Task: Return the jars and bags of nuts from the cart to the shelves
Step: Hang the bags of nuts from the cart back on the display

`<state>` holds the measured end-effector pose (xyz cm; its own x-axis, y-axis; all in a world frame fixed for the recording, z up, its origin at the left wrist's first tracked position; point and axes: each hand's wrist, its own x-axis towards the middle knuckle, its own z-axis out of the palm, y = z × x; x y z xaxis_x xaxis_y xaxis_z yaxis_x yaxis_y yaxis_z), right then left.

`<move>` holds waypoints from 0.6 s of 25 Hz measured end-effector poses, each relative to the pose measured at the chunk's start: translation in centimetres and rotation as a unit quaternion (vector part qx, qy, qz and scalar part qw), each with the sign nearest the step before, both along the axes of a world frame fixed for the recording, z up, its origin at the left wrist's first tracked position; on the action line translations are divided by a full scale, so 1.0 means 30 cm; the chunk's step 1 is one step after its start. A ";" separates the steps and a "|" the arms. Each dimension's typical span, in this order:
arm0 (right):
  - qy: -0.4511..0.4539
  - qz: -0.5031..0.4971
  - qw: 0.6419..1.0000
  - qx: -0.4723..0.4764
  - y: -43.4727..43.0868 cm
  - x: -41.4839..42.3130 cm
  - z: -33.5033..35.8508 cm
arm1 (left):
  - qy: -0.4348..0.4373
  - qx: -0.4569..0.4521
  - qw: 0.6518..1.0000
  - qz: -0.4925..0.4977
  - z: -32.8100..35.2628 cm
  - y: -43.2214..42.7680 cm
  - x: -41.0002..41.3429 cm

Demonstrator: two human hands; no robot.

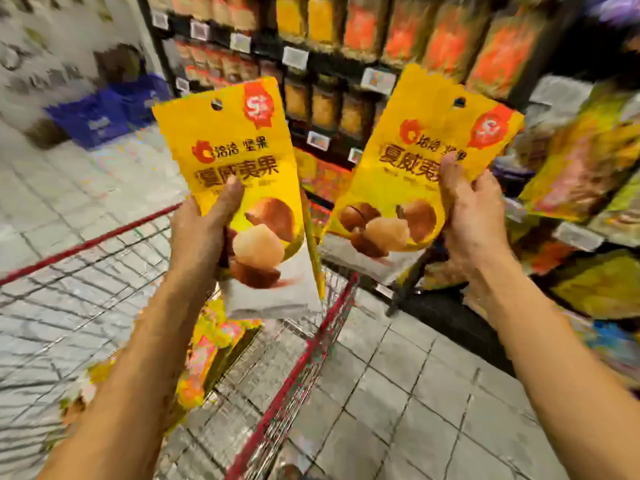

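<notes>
My left hand (201,230) grips a yellow bag of macadamia nuts (239,161) by its left edge, thumb across the front, upright above the cart. My right hand (474,216) grips a second, matching yellow bag (412,157) by its right edge, tilted a little to the right. Both bags are lifted in front of the shelves (346,53). The wire cart (304,358) with its red rim is below my arms. More yellow bags (207,355) lie inside it, partly hidden by my left forearm.
Dark shelves at the top and right hold rows of jars and orange and yellow bags (585,157), with white price tags (295,57) on the edges. Blue crates (104,112) stand on the tiled floor at the far left. The picture is blurred.
</notes>
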<state>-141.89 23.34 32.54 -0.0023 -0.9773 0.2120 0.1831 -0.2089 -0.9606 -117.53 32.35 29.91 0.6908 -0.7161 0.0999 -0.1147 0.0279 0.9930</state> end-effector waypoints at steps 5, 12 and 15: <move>0.008 -0.229 0.971 -0.066 0.050 -0.603 0.144 | -0.016 -0.069 0.983 -0.168 0.117 -0.243 -0.560; 0.019 -0.274 0.961 -0.032 0.045 -1.232 0.207 | 0.019 -0.132 0.946 -0.296 0.215 -0.454 -1.242; 0.009 -0.284 0.958 -0.042 -0.047 -1.383 0.265 | -0.001 -0.152 0.934 -0.323 0.297 -0.595 -1.429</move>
<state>-183.37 21.93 40.48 -0.5243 -0.7991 0.2942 0.0007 -0.3459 -0.9383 -160.40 14.50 38.84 0.1240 -0.9219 0.3670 0.0218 0.3723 0.9278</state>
